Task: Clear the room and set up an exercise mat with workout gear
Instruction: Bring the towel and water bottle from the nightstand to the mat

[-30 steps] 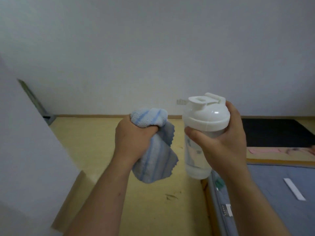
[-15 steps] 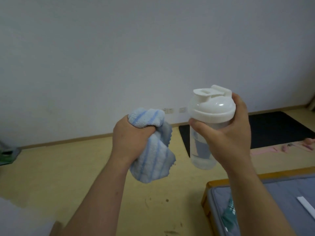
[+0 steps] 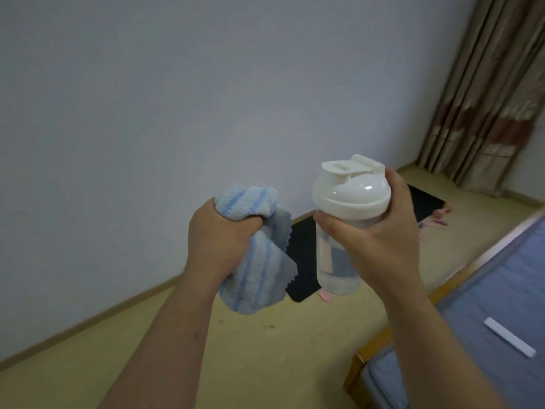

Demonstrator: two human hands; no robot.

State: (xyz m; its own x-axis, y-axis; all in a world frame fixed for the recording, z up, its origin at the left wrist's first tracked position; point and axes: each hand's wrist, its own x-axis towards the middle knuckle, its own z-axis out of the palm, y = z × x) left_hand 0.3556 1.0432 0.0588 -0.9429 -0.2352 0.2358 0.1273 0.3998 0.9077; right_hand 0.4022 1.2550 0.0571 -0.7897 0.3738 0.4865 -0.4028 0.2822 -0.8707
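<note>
- As the view has swung right, bringing the curtain (image 3: pixel 486 98) in, the black mat (image 3: pixel 300 261) on the floor now lies just beyond both hands, so the gear is probably headed there.
- The left hand (image 3: pixel 219 240) stays fisted round the striped towel (image 3: pixel 256 261).
- The right hand (image 3: pixel 380 249) keeps its fingers wrapped round the shaker bottle (image 3: pixel 351 196), which is held in mid-air as before.

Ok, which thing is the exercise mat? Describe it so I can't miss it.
Follow the bare wall down to the yellowish floor: the mat lies flat along the wall, partly hidden behind the held towel and shaker bottle. It is the only black sheet there, with pink gear beside it.
</note>
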